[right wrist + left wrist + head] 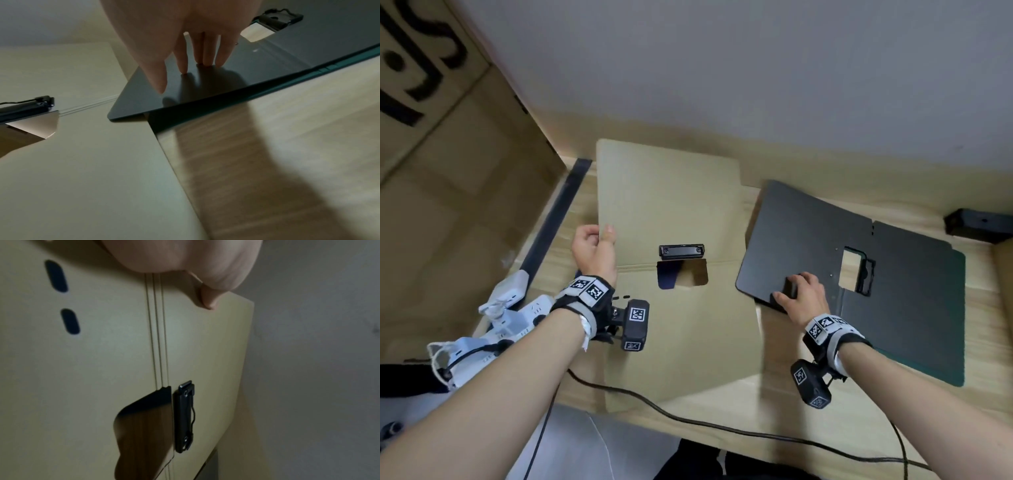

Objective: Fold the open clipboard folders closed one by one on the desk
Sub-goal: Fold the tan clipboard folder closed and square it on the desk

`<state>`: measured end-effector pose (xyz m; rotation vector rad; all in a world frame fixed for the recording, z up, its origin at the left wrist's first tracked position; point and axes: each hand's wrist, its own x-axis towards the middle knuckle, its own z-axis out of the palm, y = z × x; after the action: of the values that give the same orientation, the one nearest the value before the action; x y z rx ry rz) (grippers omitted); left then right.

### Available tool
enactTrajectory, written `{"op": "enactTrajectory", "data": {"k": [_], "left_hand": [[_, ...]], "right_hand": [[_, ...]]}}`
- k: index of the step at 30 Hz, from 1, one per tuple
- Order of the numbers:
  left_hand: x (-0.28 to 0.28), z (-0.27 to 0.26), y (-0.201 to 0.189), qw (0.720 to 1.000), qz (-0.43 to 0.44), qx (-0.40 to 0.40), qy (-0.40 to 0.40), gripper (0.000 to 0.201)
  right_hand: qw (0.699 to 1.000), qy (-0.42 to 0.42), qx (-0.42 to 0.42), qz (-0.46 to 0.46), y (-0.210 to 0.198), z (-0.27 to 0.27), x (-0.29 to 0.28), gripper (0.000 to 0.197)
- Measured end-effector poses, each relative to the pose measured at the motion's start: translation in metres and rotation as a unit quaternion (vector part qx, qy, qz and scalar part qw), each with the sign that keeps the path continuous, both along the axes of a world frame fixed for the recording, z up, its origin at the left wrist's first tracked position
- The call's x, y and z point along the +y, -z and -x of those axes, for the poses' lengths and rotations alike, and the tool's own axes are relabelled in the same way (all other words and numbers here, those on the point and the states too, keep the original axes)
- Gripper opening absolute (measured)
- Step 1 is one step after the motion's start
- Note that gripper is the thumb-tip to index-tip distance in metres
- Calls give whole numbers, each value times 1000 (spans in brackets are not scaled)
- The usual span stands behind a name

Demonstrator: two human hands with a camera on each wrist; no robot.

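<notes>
A tan clipboard folder [674, 329] lies open at the middle of the desk, its black clip [681, 250] just beyond the fold. My left hand [602, 234] pinches the left edge of its far half, which looks lifted off the desk. In the left wrist view the thumb [208, 300] presses on that tan folder [102, 369] near the fold lines. A dark clipboard folder [893, 308] lies open to the right. My right hand [791, 291] rests on its near left corner. The straight fingers [205, 53] touch the dark folder [267, 65].
A large cardboard box [448, 171] stands at the left. White power strips [510, 315] sit at the desk's left edge, and a black cable [688, 421] runs along the front. A black bracket [976, 226] is at the far right, against the wall [722, 51].
</notes>
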<state>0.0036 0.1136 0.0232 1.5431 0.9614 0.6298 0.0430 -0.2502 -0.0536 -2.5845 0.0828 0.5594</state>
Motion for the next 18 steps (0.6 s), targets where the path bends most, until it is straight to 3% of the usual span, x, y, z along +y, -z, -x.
{"op": "enactTrajectory", "data": {"k": [4,8,12,18], "left_hand": [[25,2,-24,999,-6,-31,-36,21],[36,-13,-59,997,-40,-67,12,19],[41,-27,-91,989,-79,-101,71,19],[35,-47,-118,984,-74,-124,108,17]], "right_hand": [[1000,-7,6,-25,-18,-18,26,58],[991,-5,-1,-134,-53,-51,57,67],[973,-26,-11,-230,-96,-83,83,64],[946,3,-35,-321,-115,-93,92,27]]}}
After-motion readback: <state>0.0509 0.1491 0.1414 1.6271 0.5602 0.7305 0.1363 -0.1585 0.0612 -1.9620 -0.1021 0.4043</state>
